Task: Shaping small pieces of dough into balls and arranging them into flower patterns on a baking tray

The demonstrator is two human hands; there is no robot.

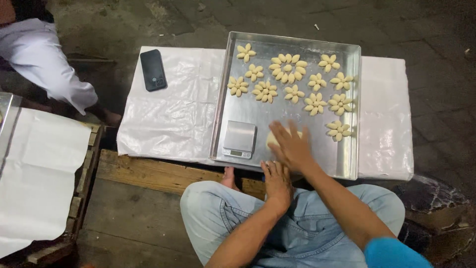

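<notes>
**Dough pressed on a tray of flower shapes**

The metal tray [347, 164] sits on the table's [173, 119] right half, holding flower-shaped dough pieces [286, 68] along its far side and a small scale [239, 139] near its front edge. The right hand [293, 148] lies flat, grip released, on a dough lump [273, 137] beside the scale. The left hand [276, 182], loosely curled, rests at the tray's front edge. A phone [152, 69] lies at the table's far left corner.

Tray [347, 54] under my hands: dull silver-grey metal. Dough flowers [287, 67]: pale cream-yellow, petal pattern. Dough lump [274, 137] under my right hand [293, 147]: same cream. Scale [239, 139]: brushed silver. Sheet [173, 114]: white, crinkled. Phone [152, 69]: black. My jeans [297, 233]: light washed blue. Plank [148, 173]: brown.
</notes>
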